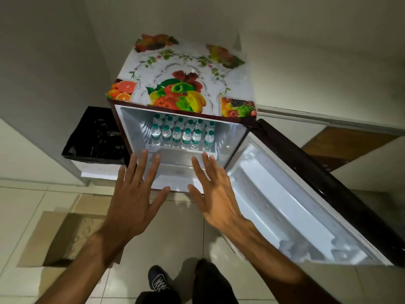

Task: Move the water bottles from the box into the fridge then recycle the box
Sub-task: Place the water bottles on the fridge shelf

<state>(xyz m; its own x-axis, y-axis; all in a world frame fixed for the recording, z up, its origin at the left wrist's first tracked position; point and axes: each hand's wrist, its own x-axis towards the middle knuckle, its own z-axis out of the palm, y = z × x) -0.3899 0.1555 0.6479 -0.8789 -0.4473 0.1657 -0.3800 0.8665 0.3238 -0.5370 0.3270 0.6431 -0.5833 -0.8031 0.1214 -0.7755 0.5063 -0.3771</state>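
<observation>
A small fridge [129, 128] stands open in front of me, its door [328, 194] swung out to the right. Several clear water bottles [186, 137] with green caps stand in two rows on its upper shelf. A brown cardboard box [54, 235] lies on the floor at lower left, its flaps spread; I see no bottles in it. My left hand [133, 198] and my right hand [217, 194] are held out flat in front of the fridge opening, fingers straight and spread, holding nothing.
A bin lined with a black bag [96, 134] sits left of the fridge against the wall. A fruit-printed cover [186, 84] lies on the fridge top. My shoes [160, 279] stand on the tiled floor below. The door shelves hold crumpled clear plastic [295, 246].
</observation>
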